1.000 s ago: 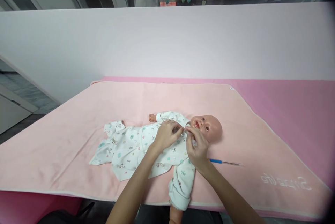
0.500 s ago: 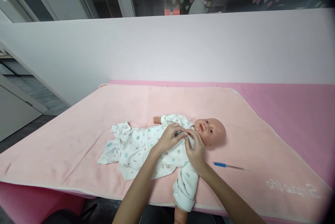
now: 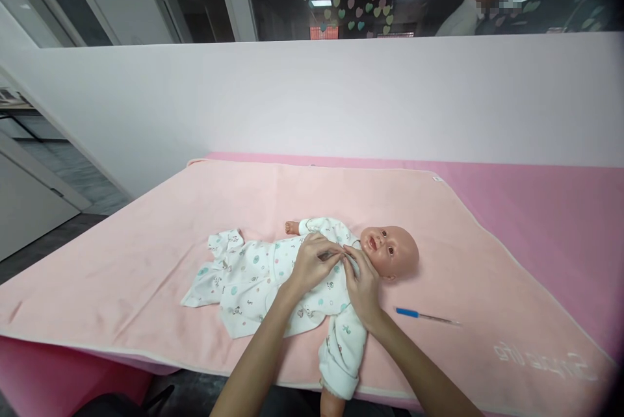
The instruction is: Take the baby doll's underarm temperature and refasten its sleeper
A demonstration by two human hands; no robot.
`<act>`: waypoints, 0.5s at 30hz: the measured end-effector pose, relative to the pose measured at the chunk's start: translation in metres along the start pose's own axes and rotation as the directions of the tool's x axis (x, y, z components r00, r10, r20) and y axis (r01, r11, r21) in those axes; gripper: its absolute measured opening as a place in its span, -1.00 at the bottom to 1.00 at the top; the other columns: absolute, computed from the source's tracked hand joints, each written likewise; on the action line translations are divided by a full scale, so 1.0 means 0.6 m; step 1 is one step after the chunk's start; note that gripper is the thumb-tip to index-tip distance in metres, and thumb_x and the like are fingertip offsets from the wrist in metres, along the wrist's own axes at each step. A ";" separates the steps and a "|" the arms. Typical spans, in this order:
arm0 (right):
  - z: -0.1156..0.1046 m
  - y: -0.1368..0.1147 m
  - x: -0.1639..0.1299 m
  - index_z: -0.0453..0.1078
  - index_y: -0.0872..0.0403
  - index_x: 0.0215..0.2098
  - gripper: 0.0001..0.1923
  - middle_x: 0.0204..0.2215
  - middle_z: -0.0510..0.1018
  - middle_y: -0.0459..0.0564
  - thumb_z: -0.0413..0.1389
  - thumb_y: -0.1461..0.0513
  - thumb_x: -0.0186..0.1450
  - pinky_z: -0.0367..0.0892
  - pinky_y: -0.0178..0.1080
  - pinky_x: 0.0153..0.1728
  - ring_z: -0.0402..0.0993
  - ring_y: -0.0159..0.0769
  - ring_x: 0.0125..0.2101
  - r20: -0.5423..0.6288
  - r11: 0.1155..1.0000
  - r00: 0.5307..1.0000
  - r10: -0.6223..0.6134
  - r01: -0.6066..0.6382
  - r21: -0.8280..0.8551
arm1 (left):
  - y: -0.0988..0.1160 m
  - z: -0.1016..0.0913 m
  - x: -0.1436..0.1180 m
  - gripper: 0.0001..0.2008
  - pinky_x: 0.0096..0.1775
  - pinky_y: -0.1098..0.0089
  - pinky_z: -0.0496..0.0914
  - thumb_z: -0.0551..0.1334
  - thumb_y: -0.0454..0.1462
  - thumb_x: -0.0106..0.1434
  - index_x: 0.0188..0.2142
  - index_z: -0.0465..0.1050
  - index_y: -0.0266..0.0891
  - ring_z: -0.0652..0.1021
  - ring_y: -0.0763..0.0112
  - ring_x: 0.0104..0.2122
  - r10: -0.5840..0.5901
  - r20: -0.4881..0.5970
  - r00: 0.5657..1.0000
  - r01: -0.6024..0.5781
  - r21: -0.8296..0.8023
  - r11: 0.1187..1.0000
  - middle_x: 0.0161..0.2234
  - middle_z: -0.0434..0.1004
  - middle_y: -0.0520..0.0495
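A baby doll [image 3: 394,251] lies on its back with its head to the right, dressed in a white printed baby outfit [image 3: 253,277]. At the chest, just below the neck, my left hand [image 3: 314,261] pinches the cloth between thumb and fingers. My right hand [image 3: 361,279] grips the outfit's edge close beside it, the fingertips of both hands nearly meeting. Whatever fastening lies between the fingertips is hidden. One doll arm points to the far left; the other, in a sleeve [image 3: 341,352], hangs toward the near edge.
A peach blanket [image 3: 146,228] covers the pink padded surface [image 3: 546,209]. Right of the doll lies a thin tool with a blue handle [image 3: 407,312]. A white low wall [image 3: 312,99] stands behind, and a person [image 3: 461,17] appears beyond the glass above it.
My fingertips have drawn closer together on the cloth at the chest. Beyond the glass, the person has moved right. The view has shifted slightly.
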State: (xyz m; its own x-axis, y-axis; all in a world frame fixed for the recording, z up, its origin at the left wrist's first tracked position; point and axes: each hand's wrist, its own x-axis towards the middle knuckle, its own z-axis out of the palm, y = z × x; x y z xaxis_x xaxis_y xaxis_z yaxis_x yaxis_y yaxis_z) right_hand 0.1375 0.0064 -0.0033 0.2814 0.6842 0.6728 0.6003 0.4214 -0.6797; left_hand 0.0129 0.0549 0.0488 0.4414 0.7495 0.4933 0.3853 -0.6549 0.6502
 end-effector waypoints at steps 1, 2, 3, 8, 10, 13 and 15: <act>0.000 -0.001 0.000 0.39 0.05 -0.16 -0.80 -0.26 0.53 0.02 -0.04 0.26 0.32 0.41 -0.22 -0.17 0.47 -0.28 -0.20 0.009 1.000 1.000 -0.009 0.009 0.004 | -0.001 0.001 -0.001 -0.90 -0.17 0.30 0.29 0.22 -0.24 0.18 -0.41 0.52 -0.14 0.43 0.41 -0.37 0.001 -0.009 1.000 -0.001 0.000 1.000 -0.46 0.52 0.02; -0.001 -0.001 0.001 0.40 0.05 -0.17 -0.79 -0.27 0.53 0.01 -0.05 0.26 0.32 0.41 -0.22 -0.17 0.47 -0.29 -0.21 0.017 1.000 1.000 -0.016 0.016 0.008 | -0.003 0.002 -0.003 -0.91 -0.18 0.31 0.30 0.22 -0.25 0.17 -0.42 0.51 -0.14 0.42 0.41 -0.38 0.001 -0.020 1.000 -0.001 -0.006 1.000 -0.47 0.52 0.02; -0.001 -0.002 0.001 0.40 0.05 -0.18 -0.79 -0.27 0.53 0.01 -0.05 0.26 0.32 0.40 -0.22 -0.16 0.46 -0.29 -0.21 0.023 1.000 0.999 -0.022 0.021 0.011 | -0.005 0.003 -0.004 -0.92 -0.21 0.32 0.31 0.23 -0.27 0.16 -0.43 0.51 -0.15 0.42 0.42 -0.39 0.002 -0.034 0.999 -0.003 -0.018 1.000 -0.48 0.51 0.03; -0.002 -0.001 0.001 0.41 0.06 -0.21 -0.79 -0.29 0.52 0.00 -0.07 0.27 0.33 0.38 -0.23 -0.18 0.45 -0.30 -0.24 0.056 0.999 0.998 -0.021 0.020 0.026 | -0.012 0.007 -0.014 -0.93 -0.33 0.39 0.32 0.26 -0.29 0.12 -0.48 0.51 -0.17 0.40 0.44 -0.44 0.003 -0.103 0.995 -0.012 -0.088 0.996 -0.55 0.46 0.03; -0.002 0.002 0.001 0.39 0.06 -0.24 -0.81 -0.33 0.52 -0.02 -0.06 0.27 0.33 0.38 -0.26 -0.23 0.45 -0.32 -0.28 0.065 0.999 0.998 -0.022 0.020 0.026 | -0.011 0.009 -0.022 -0.92 -0.36 0.40 0.31 0.26 -0.27 0.13 -0.48 0.51 -0.17 0.40 0.45 -0.45 -0.007 -0.102 0.995 -0.004 -0.112 0.994 -0.53 0.46 0.02; -0.001 0.007 0.000 0.37 0.06 -0.27 -0.83 -0.37 0.52 -0.04 -0.06 0.27 0.33 0.37 -0.27 -0.25 0.45 -0.33 -0.31 0.077 0.998 0.995 -0.065 0.064 0.006 | -0.004 0.014 -0.040 -0.89 -0.35 0.38 0.32 0.22 -0.23 0.17 -0.43 0.50 -0.16 0.41 0.43 -0.44 -0.014 -0.131 0.991 0.004 -0.075 0.997 -0.50 0.47 0.01; 0.000 0.009 -0.002 0.35 0.06 -0.27 -0.83 -0.36 0.51 -0.03 -0.07 0.28 0.33 0.37 -0.26 -0.24 0.44 -0.32 -0.31 0.076 0.996 0.994 -0.085 0.085 -0.007 | 0.000 0.019 -0.055 -0.89 -0.28 0.34 0.32 0.18 -0.24 0.21 -0.36 0.50 -0.15 0.43 0.41 -0.39 0.012 -0.181 0.983 -0.006 0.034 0.999 -0.46 0.49 0.01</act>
State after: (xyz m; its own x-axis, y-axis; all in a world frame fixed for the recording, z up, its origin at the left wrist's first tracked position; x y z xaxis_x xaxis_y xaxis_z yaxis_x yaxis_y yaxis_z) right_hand 0.1405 0.0079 -0.0075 0.1722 0.6890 0.7040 0.6274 0.4742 -0.6176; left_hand 0.0076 0.0289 0.0259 0.2920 0.7467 0.5977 0.4099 -0.6623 0.6272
